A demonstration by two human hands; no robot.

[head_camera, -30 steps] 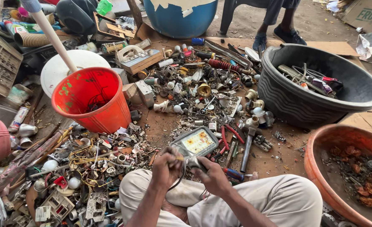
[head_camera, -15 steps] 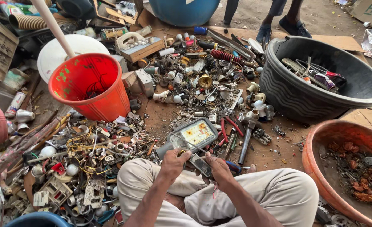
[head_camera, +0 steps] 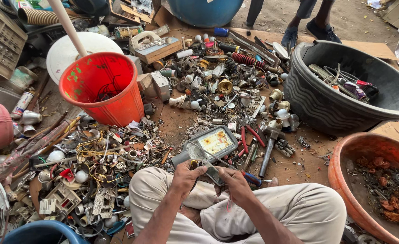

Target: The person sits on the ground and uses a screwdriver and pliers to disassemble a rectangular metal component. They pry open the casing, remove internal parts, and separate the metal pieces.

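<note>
I sit cross-legged on the ground in light trousers. My left hand [head_camera: 185,177] and my right hand [head_camera: 236,184] meet over my lap, both gripping a small dark electronic part [head_camera: 212,171] with thin wires coming off it. Just beyond the hands lies a grey floodlight housing [head_camera: 207,144] with a yellow panel. A hammer [head_camera: 268,147] and red-handled pliers [head_camera: 244,141] lie to its right.
Scrap metal and electrical parts cover the ground. An orange bucket [head_camera: 104,88] stands at left, a black tub [head_camera: 344,86] at right, a terracotta basin [head_camera: 374,185] at lower right, a blue barrel [head_camera: 206,11] behind. Another person's feet [head_camera: 305,31] stand at the back.
The view has shifted slightly down and closer. My hands stay together on the small part, turning it a little above my lap.
</note>
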